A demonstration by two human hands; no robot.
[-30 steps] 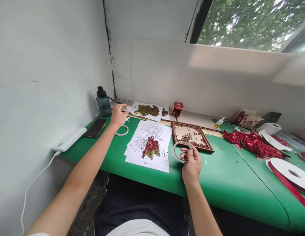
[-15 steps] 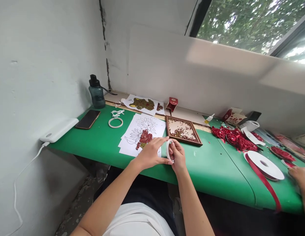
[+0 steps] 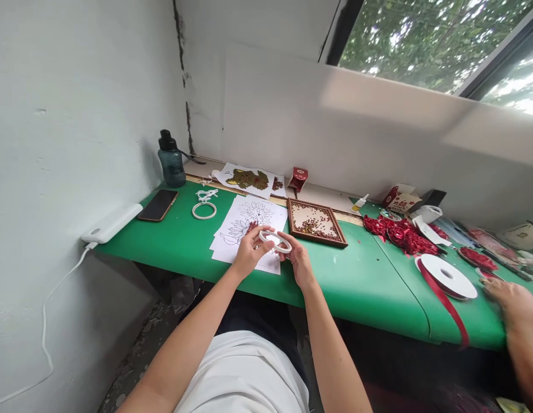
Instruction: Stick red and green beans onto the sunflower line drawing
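Observation:
Both my hands hold a white ring of tape (image 3: 275, 240) flat above the near edge of the green table (image 3: 361, 281). My left hand (image 3: 249, 250) pinches the ring's left side. Its right side sits in the curled fingers of my right hand (image 3: 297, 258). Under the hands lies a sheet with a flower outline (image 3: 245, 225), partly filled with red and green beans. Just behind it stands a brown wooden tray (image 3: 314, 221) with loose beans scattered inside.
A second white ring (image 3: 203, 210), a phone (image 3: 157, 205), a white power bank (image 3: 112, 223) and a dark bottle (image 3: 171, 160) stand at the left. Red ribbon pieces (image 3: 399, 236) and a ribbon spool (image 3: 447, 276) lie at the right, where another person's hand (image 3: 513, 301) rests.
My left hand came back from the far left of the table and took hold of the ring. The ring was turned from upright to flat between both hands.

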